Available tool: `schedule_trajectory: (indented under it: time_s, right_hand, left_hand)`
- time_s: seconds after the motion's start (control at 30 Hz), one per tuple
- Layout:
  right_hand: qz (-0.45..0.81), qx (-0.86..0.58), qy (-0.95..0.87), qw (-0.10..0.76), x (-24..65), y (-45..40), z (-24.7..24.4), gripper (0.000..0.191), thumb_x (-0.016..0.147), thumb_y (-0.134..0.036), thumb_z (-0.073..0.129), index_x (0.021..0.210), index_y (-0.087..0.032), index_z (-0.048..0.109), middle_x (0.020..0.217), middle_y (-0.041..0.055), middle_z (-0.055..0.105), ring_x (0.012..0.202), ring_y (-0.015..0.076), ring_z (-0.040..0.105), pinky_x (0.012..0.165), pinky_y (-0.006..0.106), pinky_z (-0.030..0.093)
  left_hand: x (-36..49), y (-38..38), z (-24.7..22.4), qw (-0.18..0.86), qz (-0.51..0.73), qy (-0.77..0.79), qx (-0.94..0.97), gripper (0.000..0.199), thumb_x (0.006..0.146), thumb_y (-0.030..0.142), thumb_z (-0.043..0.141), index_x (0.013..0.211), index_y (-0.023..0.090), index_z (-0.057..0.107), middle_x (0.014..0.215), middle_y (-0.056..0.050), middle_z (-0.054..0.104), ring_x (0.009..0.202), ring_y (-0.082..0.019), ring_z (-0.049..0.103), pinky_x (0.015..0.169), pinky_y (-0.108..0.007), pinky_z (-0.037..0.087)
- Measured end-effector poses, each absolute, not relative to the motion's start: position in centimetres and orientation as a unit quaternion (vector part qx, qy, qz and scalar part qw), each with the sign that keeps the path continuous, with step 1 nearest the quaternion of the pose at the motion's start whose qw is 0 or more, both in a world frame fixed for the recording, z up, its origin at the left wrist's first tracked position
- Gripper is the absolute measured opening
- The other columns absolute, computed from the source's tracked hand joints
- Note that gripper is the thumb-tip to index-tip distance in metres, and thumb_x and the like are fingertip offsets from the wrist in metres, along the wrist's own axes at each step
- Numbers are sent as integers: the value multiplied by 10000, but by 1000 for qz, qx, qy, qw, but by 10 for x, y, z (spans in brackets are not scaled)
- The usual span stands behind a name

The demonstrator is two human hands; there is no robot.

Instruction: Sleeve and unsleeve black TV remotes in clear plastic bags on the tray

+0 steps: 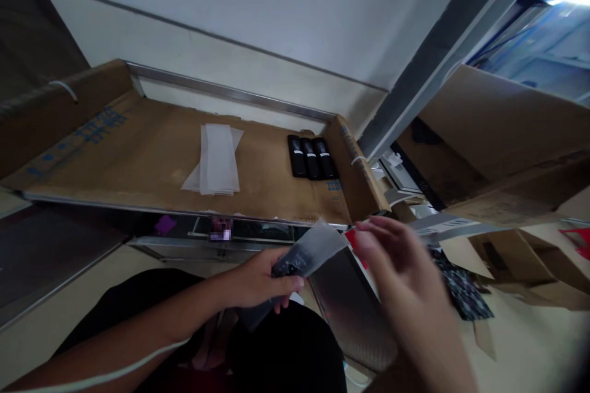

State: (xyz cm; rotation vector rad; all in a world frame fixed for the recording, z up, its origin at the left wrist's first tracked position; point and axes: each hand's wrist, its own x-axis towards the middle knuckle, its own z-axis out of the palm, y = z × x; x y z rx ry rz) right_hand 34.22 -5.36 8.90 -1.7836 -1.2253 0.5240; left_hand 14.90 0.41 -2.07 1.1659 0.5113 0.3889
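Observation:
Above my lap, my left hand (265, 279) is closed around a translucent plastic sleeve (322, 247) with a dark slim object (292, 265) inside its lower part. The sleeve's free end slants up to the right. My right hand (399, 264), smeared by motion, is just right of that end, its fingers bent. A small red piece (353, 238) shows at its fingertips; whether they hold it is unclear. On the cardboard-lined bench lie a stack of flat translucent sleeves (219, 159) and three slim black devices (312, 158) side by side, each with a small white mark.
The bench's cardboard lining (152, 159) has raised sides left and right. A metal post (415, 73) rises at its right end. Beyond stands a large carton (520, 135), with an open carton (530, 267) on the floor. A purple item (165, 225) lies beneath the bench.

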Motion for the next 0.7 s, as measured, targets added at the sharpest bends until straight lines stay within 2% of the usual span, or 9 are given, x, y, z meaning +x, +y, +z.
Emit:
schedule_trajectory:
  time_s: [0.1,0.23,0.3,0.43,0.7]
  right_hand:
    - [355,-682,-499,399,338,-35,74,540,770,-549,750,1168,-191,677,1107,123,723,986,273,693,872,407,571]
    - [480,-576,-551,367,333,-18,58,386,821,-524,720,1029,-200,742,1007,76,750,945,242,700,847,356,561]
    - [490,-570,-538,382,331,-15,55,348,886,-521,654,963,-200,763,919,58,752,861,218,699,789,327,555]
    - [507,-577,-473,431,326,-15,54,448,941,-555,561,906,-159,768,773,63,729,674,191,659,655,301,532]
    - [412,-621,-404,530,327,-11,53,406,830,-557,696,934,-168,752,795,58,723,672,174,629,612,258,486]
  left_hand:
    - [150,2,-20,794,202,212,533,353,861,429,698,1018,151,548,734,12,557,565,-100,563,518,-231,501]
    - [152,1,-24,793,219,212,528,399,863,475,693,1041,150,543,701,15,558,553,-103,557,509,-229,497]
    - [153,2,-25,791,225,225,522,409,861,510,684,996,151,541,693,9,559,561,-111,565,514,-236,501]
    - [152,4,-24,793,219,241,515,415,869,546,658,935,151,546,768,-24,591,600,-113,585,550,-247,513]
    - [152,2,-27,775,207,269,533,342,905,488,625,945,158,546,804,-25,609,602,-113,592,561,-249,509]
